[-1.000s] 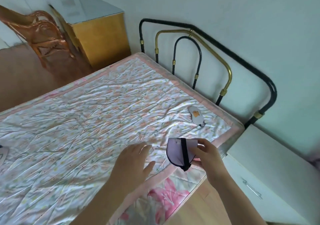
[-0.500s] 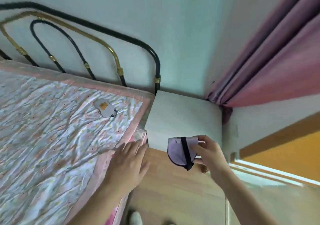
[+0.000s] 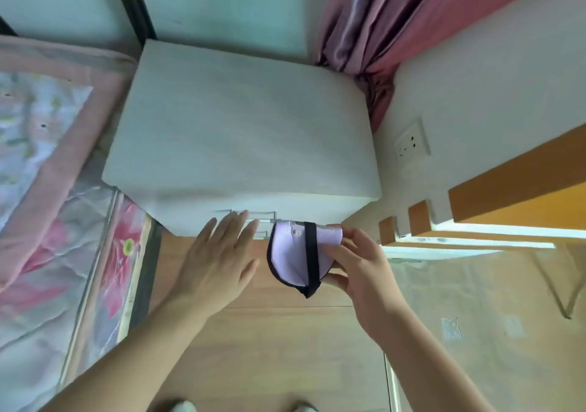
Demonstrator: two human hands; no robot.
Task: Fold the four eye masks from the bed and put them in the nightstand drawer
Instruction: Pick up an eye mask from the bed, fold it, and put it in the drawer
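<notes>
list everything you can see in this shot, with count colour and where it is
eye mask: 1, lilac with black trim and strap, folded, pinched in the right hand in front of the nightstand
nightstand: 1, white, centre, between bed and wall
drawer handle: 1 clearly seen, silver, nightstand front, drawer shut
bed: 1, pink-edged floral cover, left
bed frame post: 1, black and gold, top left
curtain: 1, pink, top right
wall socket: 1, white, right wall
floor: wood, below
left hand: open, fingertips by the handle
right hand: holding the eye mask
</notes>
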